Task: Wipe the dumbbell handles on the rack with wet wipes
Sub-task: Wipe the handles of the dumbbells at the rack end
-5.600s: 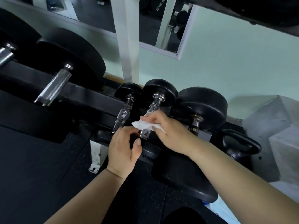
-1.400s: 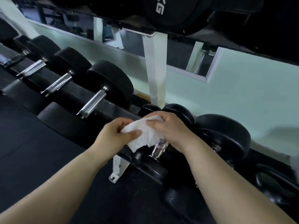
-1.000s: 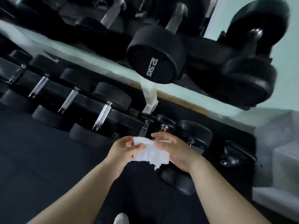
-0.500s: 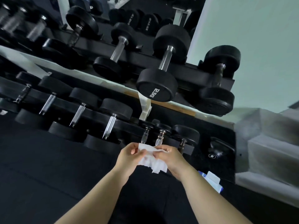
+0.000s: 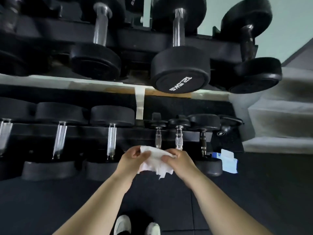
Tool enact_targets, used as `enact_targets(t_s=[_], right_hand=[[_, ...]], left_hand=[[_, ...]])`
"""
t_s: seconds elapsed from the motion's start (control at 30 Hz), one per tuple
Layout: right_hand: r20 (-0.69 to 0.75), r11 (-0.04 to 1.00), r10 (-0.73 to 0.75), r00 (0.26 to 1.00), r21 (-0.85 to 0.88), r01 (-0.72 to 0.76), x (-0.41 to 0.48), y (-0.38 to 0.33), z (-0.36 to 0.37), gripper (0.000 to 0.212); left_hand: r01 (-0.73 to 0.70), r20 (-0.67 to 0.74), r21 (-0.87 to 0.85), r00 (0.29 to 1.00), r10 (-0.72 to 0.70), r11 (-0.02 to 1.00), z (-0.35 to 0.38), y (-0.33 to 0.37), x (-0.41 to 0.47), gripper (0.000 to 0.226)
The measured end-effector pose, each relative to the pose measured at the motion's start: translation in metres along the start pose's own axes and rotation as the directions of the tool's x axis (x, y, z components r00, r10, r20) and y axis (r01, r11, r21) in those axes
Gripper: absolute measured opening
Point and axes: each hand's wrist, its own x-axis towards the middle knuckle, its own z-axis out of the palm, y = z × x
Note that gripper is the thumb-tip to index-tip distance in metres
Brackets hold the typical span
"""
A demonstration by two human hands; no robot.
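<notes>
Starting at the far left, I see the lower tier of the rack [image 5: 81, 131] carrying larger dumbbells, their chrome handles [image 5: 111, 141] running toward me between black rubber heads. Above them the upper tier holds heavier dumbbells, one with a head marked 12.5KG [image 5: 180, 73].

Moving toward the middle, my left hand [image 5: 131, 161] is closed in a pinch on the left edge of the wet wipe [image 5: 155, 164], thumb on top and fingers curled beneath. The wipe is white and crumpled, stretched between both hands in the air in front of the lower tier, its ragged bottom edge hanging free; it touches no handle. My right hand [image 5: 179, 161] pinches the right edge in the same manner, thumb pressed onto the cloth.

Just behind the hands stand two small dumbbells with clear-looking handles [image 5: 178, 139], and beside them a darker-handled one [image 5: 202, 141].

Further right, a blue and white wipes packet [image 5: 227, 161] lies on the dark floor [image 5: 50, 209] next to the rack's end, near a kettlebell [image 5: 227, 127] (its number is too small for me to be sure of).

At the bottom, the toes of two white shoes [image 5: 122, 223] show.
</notes>
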Motion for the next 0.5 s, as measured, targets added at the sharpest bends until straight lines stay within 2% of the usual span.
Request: enact_targets(t_s=[0.1, 0.17, 0.23, 0.33, 0.5], right_hand=[[-0.026, 0.998, -0.012, 1.0, -0.059, 0.01, 0.035, 0.029, 0.001, 0.019], [-0.059, 0.995, -0.041, 0.997, -0.093, 0.036, 0.063, 0.051, 0.0, 0.014], [-0.167, 0.958, -0.133, 0.977, -0.276, 0.084, 0.093, 0.079, -0.004, 0.023], [-0.247, 0.811, -0.24, 0.939, -0.583, 0.054, 0.127, 0.115, -0.009, 0.05], [-0.222, 0.722, -0.312, 0.924, -0.688, 0.078, 0.161, 0.145, -0.008, 0.059]], left_hand=[[0.014, -0.015, 0.006, 1.0, -0.014, 1.0, 0.012, -0.03, 0.041, 0.012], [0.025, -0.111, -0.016, 0.993, -0.027, 1.0, 0.016, -0.048, 0.079, 0.015], [0.054, -0.249, -0.06, 0.966, -0.067, 0.997, 0.017, -0.063, 0.114, 0.032], [0.006, -0.365, -0.155, 0.929, -0.063, 0.988, 0.03, -0.085, 0.162, 0.045], [-0.088, -0.295, -0.365, 0.955, -0.025, 0.927, 0.05, -0.104, 0.219, 0.044]])
